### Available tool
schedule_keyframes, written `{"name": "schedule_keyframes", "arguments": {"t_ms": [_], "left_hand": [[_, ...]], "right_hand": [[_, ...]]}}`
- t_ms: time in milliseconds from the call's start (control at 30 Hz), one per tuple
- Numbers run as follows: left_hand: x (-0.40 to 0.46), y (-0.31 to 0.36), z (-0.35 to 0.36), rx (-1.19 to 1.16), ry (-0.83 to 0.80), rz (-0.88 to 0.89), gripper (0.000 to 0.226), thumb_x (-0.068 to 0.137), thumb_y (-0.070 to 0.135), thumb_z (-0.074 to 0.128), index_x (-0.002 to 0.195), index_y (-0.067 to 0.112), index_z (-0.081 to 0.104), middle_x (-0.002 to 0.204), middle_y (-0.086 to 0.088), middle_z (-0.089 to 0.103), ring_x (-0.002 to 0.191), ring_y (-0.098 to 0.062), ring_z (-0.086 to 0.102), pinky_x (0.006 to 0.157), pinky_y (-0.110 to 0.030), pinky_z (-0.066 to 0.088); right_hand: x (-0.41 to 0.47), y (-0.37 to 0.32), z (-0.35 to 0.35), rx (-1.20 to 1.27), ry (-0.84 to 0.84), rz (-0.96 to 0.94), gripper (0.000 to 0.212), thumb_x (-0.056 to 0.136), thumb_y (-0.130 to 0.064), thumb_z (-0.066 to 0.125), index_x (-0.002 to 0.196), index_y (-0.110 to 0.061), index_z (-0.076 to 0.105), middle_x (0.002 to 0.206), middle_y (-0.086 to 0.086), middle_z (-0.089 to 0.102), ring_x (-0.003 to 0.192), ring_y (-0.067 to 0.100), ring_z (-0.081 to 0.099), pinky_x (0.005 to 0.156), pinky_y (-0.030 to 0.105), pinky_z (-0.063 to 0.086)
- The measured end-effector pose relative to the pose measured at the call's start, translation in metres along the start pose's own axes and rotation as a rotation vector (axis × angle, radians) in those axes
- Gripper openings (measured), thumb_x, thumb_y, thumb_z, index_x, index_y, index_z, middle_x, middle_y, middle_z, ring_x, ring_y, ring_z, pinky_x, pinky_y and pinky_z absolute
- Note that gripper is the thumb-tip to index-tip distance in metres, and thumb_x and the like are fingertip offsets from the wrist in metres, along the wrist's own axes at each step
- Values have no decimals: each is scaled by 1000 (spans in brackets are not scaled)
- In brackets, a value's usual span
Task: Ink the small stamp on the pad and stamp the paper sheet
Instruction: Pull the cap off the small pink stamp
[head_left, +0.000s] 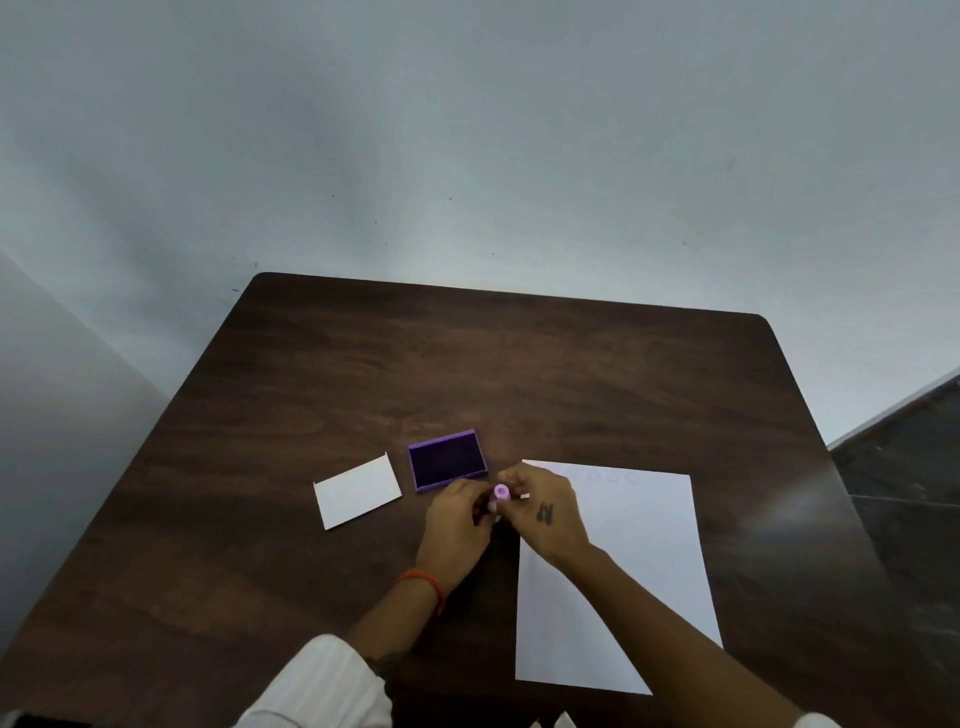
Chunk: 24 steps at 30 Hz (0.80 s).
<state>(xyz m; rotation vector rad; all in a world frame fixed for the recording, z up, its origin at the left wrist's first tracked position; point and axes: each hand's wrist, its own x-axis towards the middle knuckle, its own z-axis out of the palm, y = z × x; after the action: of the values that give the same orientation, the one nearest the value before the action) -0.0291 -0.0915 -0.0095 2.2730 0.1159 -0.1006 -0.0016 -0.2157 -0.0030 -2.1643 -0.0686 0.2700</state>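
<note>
White lid/card (357, 491) lies far left on the table (311, 374), apart from the ink pad (448, 460), which sits open w/ dark purple face exposed. Just right of the pad, left hand (457, 525) and right hand (545, 512) meet around the small stamp (501, 491), both pinching it; pink round end faces up, approx. above the table, not on pad. Paper sheet (623, 571) at right shows faint ring marks near top edge. Est. status: some impressions made; re-inking and next stamp pending.

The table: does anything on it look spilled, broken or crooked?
Nothing stands out. The ink pad lies open with no ink spilled, the white card and paper sheet lie flat, and both hands hold the small stamp.
</note>
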Motion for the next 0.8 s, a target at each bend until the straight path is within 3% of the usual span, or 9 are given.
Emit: {"name": "schedule_keyframes", "arguments": {"t_ms": [267,400,533,633,800], "left_hand": [[3,1,4,-16,20,-35,26,84,12,61,110,13,62,115,-9,65,106,-19,58,93,-20,35],[4,3,-6,-121,13,-16,25,80,14,66,105,15,65,109,-5,66,99,-14,60,91,-22,44],[6,2,-20,-299,-3,-38,29,77,15,70,105,18,64,102,2,66,93,-9,62,81,-16,49],[6,3,-26,-360,-27,-50,28,76,15,72,102,20,65,97,5,70,90,-4,65,78,-12,52],[3,2,-30,-328,-1,-15,19,75,21,72,92,29,66,87,12,69,84,0,65,69,-4,48]], "right_hand": [[5,-1,3,-78,15,70,22,84,-26,65,92,-6,68,95,14,71,81,20,63,78,21,47],[0,-6,-6,92,39,-3,19,80,-21,70,89,-4,69,89,15,72,82,24,67,77,29,54],[1,-8,-14,360,26,177,22,77,-20,73,95,-10,66,95,9,71,83,15,66,72,17,54],[2,-8,-16,464,-7,256,30,76,-19,74,103,-9,65,103,12,70,92,22,67,80,26,55],[1,-10,-11,483,-12,293,31,73,-28,76,98,-13,66,101,9,70,91,22,68,84,32,57]]}}
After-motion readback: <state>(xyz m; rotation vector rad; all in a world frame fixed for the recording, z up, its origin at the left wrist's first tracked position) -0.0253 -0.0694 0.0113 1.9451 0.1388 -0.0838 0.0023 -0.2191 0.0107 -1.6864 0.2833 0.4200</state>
